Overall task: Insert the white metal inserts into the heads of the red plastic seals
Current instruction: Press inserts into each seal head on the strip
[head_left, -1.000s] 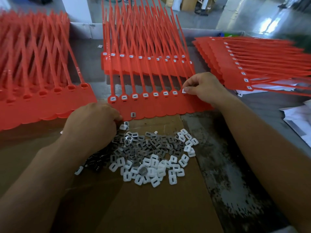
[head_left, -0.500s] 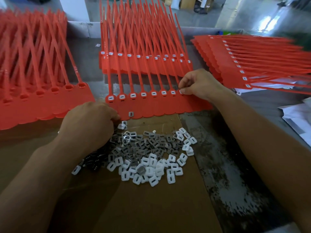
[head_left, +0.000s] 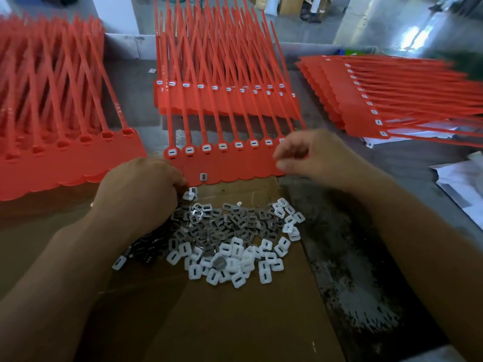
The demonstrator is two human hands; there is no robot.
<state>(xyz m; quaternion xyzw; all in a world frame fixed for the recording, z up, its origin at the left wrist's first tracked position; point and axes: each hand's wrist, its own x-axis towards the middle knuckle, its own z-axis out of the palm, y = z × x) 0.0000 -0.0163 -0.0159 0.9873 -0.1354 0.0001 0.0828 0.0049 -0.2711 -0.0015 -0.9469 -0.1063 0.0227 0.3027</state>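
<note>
Pulling back from the far-right head of the front strip of red seals point(head_left: 230, 165) — right hand point(head_left: 313, 158), pinched down on that head half a second ago, now raised just off it, fingers loosely curled, nothing visible between them. Blurred, so treat as probable only.

Crouched as before over the left edge of the pile of inserts point(head_left: 235, 239) on the cardboard point(head_left: 235, 322): left hand point(head_left: 141, 192), knuckles up, fingers tucked under and hidden. Cannot tell whether gripping inserts or only raking them.

Showing a white insert in every visible head along the front strip; last head partly hidden behind the right fingers. Judged complete for this strip, pending a check of that head. One loose insert point(head_left: 203, 176) lying on the strip's flat tag area, near the left hand.

Probable next step: clear the loose insert first, to avoid shedding it on lifting. Then move the finished strip back toward the filled stack point(head_left: 222, 100) just behind and draw a fresh strip from the unfilled stack point(head_left: 65, 158) at left — heads there empty.
</note>
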